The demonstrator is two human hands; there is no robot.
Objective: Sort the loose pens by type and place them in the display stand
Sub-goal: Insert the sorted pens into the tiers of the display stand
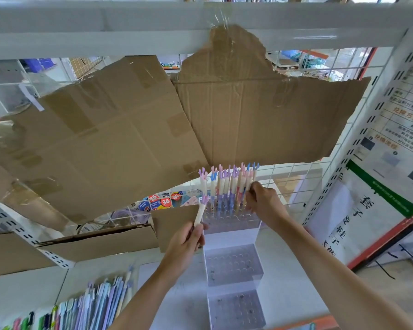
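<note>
Cream-barrelled, a pen (200, 211) stands upright in our left hand (188, 239), pinched just left of the display stand (233, 263). Our right hand (262, 201) reaches in from the stand's right, fingers pinching one of the antler-topped pens (227, 184) filling its top tier; lower tiers show bare holes.

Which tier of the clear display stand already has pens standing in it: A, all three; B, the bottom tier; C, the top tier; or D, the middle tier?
C: the antler-topped pens stand only in the display stand's top tier; lower tiers show bare holes.
</note>
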